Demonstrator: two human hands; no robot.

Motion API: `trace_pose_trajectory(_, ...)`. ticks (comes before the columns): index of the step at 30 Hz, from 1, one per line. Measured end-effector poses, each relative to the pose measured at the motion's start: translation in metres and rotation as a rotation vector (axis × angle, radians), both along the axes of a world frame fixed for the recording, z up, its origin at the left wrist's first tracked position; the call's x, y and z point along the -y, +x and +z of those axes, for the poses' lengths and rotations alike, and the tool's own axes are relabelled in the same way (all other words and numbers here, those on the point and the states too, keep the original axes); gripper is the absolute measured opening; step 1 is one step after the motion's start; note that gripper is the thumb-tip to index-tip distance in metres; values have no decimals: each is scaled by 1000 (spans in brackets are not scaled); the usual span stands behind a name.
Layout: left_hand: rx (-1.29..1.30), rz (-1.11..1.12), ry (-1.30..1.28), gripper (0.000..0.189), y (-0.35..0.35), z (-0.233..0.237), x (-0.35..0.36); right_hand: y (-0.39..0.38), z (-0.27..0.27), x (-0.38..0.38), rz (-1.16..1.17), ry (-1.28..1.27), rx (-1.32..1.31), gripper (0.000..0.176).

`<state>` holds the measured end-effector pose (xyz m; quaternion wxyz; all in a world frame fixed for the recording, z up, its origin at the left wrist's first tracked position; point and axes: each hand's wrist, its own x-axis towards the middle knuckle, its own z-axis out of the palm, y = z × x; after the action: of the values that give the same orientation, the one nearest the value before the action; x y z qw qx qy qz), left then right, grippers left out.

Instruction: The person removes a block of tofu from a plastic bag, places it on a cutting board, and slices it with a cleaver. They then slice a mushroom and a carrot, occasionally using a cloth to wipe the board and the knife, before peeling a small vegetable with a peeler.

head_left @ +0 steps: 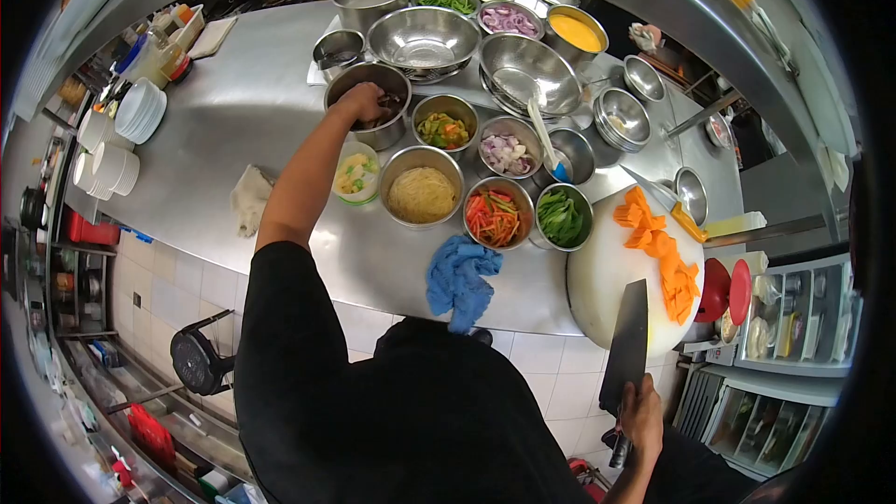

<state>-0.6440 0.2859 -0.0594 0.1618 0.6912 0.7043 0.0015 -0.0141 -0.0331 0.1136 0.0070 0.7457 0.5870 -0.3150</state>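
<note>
My left hand (362, 103) reaches into a steel pot (392, 138) at the back left, its fingers curled down at dark contents I cannot make out. In my right hand (641, 418), at the lower right, is the handle of a cleaver (627, 341). The blade points away from me, its tip over the edge of a round white cutting board (597, 271). Cut orange carrot pieces (661, 247) lie on that board. Close to the pot stand a clear tub of pale and green pieces (355, 175) and a pot of noodles (421, 195).
Around them are pots of red and orange strips (493, 217), green leaves (560, 217), chopped onion (506, 151) and mixed vegetables (444, 129). A blue cloth (461, 280) hangs at the front edge. A yellow-handled knife (687, 221) lies on the board. Steel colanders (423, 37) stand behind.
</note>
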Motion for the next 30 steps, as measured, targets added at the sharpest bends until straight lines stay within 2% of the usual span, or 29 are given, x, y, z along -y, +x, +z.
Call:
trace_pose_trajectory(1,1,-8,4,41,-2,-8,-4,1,-1,0,-8,4,1,21)
trace_pose_trajectory(3,-11,189,53,44,-4,-19,-14,2,-4,3,47,59,35,22)
trace_pose_trajectory(4,-14,228,-1,44,-2,-16,-15,-8,1,1,162,175,99,22)
trace_pose_trajectory(5,-12,210,-5,46,-3,-17,-15,-20,17,-4,-11,-4,74,22)
trace_pose_trajectory(7,-80,173,-86,42,8,-3,-17,4,-5,4,5,18,99,23)
trace_pose_trajectory(8,-86,118,-69,43,-1,-15,-24,-5,4,1,-58,-20,83,25)
trace_pose_trajectory(9,-107,66,-105,45,9,3,-19,0,-2,4,-22,27,90,26)
trace_pose_trajectory(10,-145,3,-87,46,2,-8,-25,-1,0,3,-20,20,84,27)
trace_pose_trajectory(11,-124,12,-41,48,-16,-46,-44,-2,2,1,-15,11,76,27)
trace_pose_trajectory(12,-222,-45,-75,49,-38,-79,-65,2,-1,4,-45,16,75,27)
trace_pose_trajectory(13,-190,3,-22,50,-33,-74,-61,7,-6,6,6,39,77,26)
trace_pose_trajectory(14,-224,-78,-6,30,-23,-51,-46,10,-10,8,57,58,80,25)
trace_pose_trajectory(15,-130,-4,-22,39,-22,-58,-50,9,-10,8,25,55,78,25)
trace_pose_trajectory(16,-134,-49,-22,39,-29,-56,-43,6,-9,6,73,98,126,25)
trace_pose_trajectory(18,-207,-177,110,29,-30,-31,-23,6,-10,10,100,148,134,25)
trace_pose_trajectory(19,-223,-145,42,34,-18,-10,-17,10,-14,10,86,161,97,25)
trace_pose_trajectory(20,-308,-260,104,36,-62,-55,-39,12,-16,11,95,148,98,26)
trace_pose_trajectory(21,-194,-150,133,35,-93,-90,-54,12,-17,12,111,141,96,26)
trace_pose_trajectory(23,-213,-331,14,26,-103,-75,-63,9,-9,11,55,135,14,27)
trace_pose_trajectory(25,-304,-415,-58,20,-99,-63,-70,6,-3,8,23,112,11,26)
trace_pose_trajectory(26,-305,-427,-59,20,-94,-57,-70,6,-2,8,46,94,0,26)
trace_pose_trajectory(28,-97,-283,0,14,-85,-47,-51,6,-5,10,29,102,-2,26)
trace_pose_trajectory(30,-118,-259,14,11,-87,-52,-52,7,-7,8,42,97,-17,25)
